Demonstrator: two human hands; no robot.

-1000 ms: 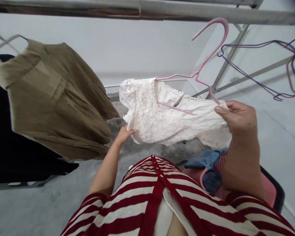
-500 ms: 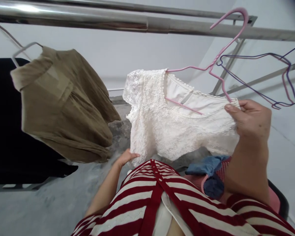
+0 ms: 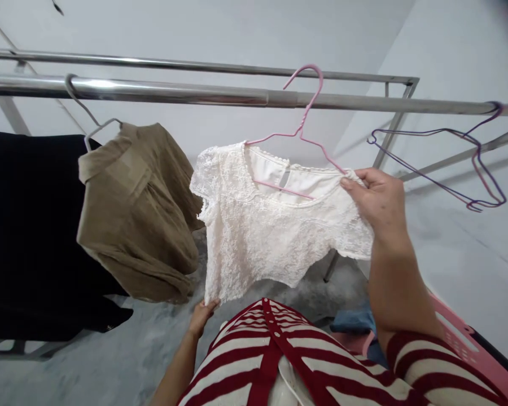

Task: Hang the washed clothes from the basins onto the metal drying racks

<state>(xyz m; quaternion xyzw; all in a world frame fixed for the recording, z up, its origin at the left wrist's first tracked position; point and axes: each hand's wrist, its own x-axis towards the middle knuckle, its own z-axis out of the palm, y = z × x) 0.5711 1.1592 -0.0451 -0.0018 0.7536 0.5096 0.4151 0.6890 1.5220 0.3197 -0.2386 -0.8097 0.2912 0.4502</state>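
Cataloguing what we see: one white lace blouse (image 3: pixel 258 237) on a pink wire hanger (image 3: pixel 301 125), pinched at the shoulder by the right hand (image 3: pixel 379 203); left hand (image 3: pixel 201 318) at its hem, grip unclear; one pink plastic basket (image 3: pixel 469 355) holding blue cloth (image 3: pixel 353 321), mostly hidden behind the striped top (image 3: pixel 305 361).

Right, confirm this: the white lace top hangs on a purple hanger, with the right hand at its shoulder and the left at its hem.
Wrong colour: the head view shows the lace top on a pink hanger, not purple. The rest stands: right hand at its shoulder, left hand at its hem.
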